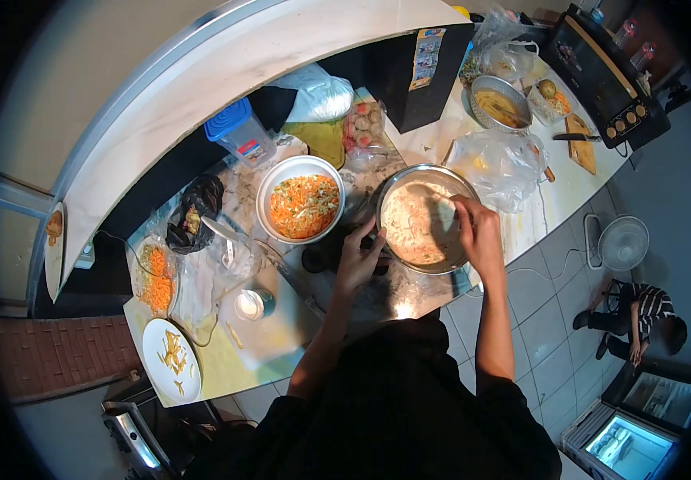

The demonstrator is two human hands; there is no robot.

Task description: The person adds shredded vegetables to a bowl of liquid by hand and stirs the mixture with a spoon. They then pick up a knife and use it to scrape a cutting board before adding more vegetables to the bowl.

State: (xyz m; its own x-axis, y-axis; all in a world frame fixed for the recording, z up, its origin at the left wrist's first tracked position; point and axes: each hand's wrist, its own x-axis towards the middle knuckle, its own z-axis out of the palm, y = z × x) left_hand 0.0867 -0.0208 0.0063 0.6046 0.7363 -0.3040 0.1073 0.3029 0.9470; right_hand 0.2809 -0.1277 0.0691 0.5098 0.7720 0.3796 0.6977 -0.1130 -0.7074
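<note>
Steel mixing bowl (pale batter inside), left hand gripping its rim, right hand holding a spoon.

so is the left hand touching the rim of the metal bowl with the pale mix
Touching. The head view shows the left hand gripping the near-left rim of the metal bowl, fingers curled against its edge, with no gap visible between them.
</note>
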